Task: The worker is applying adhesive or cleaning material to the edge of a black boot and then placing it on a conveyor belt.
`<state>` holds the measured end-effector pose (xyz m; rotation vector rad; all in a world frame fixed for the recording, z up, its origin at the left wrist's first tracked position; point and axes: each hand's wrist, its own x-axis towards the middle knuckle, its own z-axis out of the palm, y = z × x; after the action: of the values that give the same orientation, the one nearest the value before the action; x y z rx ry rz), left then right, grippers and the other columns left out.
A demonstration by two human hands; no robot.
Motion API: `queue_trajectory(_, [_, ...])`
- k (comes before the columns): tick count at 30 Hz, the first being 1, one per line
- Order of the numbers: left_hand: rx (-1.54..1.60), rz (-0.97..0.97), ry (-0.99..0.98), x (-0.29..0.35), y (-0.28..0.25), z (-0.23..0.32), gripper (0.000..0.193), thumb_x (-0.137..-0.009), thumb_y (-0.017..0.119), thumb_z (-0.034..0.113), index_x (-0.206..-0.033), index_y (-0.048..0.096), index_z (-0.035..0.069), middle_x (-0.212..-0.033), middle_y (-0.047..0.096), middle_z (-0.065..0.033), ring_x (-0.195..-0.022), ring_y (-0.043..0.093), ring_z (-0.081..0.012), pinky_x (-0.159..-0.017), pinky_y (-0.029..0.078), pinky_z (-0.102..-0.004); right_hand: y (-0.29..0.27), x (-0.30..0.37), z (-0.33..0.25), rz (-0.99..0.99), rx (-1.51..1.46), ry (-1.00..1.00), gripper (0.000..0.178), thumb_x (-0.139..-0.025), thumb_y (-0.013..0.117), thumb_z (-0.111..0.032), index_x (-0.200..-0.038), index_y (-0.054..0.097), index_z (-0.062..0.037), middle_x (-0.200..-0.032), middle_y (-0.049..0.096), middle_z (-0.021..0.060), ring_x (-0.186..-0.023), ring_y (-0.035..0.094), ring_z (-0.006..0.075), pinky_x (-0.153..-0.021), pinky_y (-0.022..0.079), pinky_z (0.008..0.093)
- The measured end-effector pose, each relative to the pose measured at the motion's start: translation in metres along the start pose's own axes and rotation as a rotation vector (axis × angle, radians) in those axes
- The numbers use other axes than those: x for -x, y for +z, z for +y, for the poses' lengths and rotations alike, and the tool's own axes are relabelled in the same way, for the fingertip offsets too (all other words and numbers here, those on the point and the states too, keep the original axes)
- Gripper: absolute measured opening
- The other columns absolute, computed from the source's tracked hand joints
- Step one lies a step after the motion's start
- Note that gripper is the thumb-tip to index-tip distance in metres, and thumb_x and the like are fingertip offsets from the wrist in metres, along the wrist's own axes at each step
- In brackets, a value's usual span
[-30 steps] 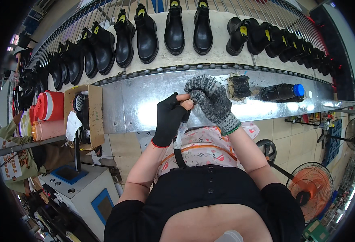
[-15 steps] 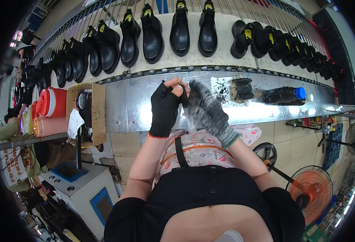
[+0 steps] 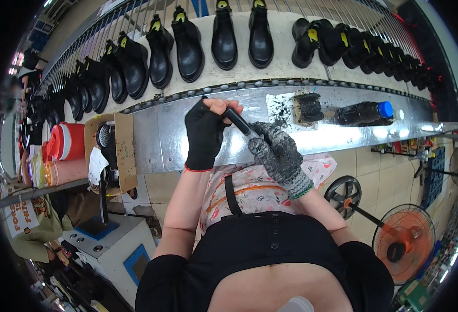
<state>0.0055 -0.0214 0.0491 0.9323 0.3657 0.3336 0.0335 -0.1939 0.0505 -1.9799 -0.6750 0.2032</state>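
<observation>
Your right hand [image 3: 280,158] has just moved down and away from the left fingertips, baring the dark tube [image 3: 241,124] between your hands; the tube now slants down to the right instead of standing nearly upright. That leaves most of its length in plain sight for the work. Your left hand [image 3: 204,134] has its bare fingers pinched on the upper end, while the gloved right fingers bunch at the pale lower end; whether they grip it, you cannot tell, since the glove hides the tip.

Beyond your right fingers on the worktop [image 3: 148,138] lies a black-smeared sheet [image 3: 278,106] with a dark block [image 3: 308,108] at its edge, then a dark bottle [image 3: 361,113] with a blue cap. Boots [image 3: 190,49] line up ahead of both hands, past the chain [image 3: 250,85]. Left of your left fingers sits a cardboard box [image 3: 127,151].
</observation>
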Motion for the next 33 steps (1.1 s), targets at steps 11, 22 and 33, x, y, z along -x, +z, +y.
queue_trajectory(11, [-0.045,-0.309,-0.174,-0.030,0.034,-0.026,0.035,-0.095,0.050,0.028,-0.110,0.055,-0.002,-0.106,0.062,-0.0189,-0.095,0.063,-0.0258,-0.081,0.051,-0.0316,-0.023,0.018,0.029,-0.141,-1.128,0.441,0.044,-0.090,0.058,-0.028,-0.119,0.046,0.0017,-0.086,0.057,0.0047,-0.065,0.056,0.0098,-0.056,0.048,0.0213])
queue_trajectory(22, [-0.772,0.238,0.287,-0.243,0.030,-0.105,0.027,-0.087,0.060,0.028,-0.073,0.058,0.004,-0.072,0.061,-0.0068,-0.062,0.054,-0.0149,-0.055,0.040,-0.0302,-0.018,0.077,0.224,0.616,-1.141,0.490,0.013,-0.093,0.048,-0.017,-0.103,0.048,-0.0099,-0.095,0.060,0.0054,-0.074,0.060,0.0246,-0.060,0.054,0.0308])
queue_trajectory(33, [-1.213,0.218,0.278,-0.324,0.042,-0.140,0.088,-0.067,0.071,0.046,-0.133,0.036,0.000,-0.115,0.058,-0.0246,-0.106,0.056,-0.0394,-0.091,0.044,-0.0428,-0.001,0.072,0.226,0.392,0.093,0.581,0.069,-0.083,0.059,-0.028,-0.143,0.031,-0.0093,-0.085,0.060,0.0154,-0.070,0.059,0.0291,-0.061,0.046,0.0416])
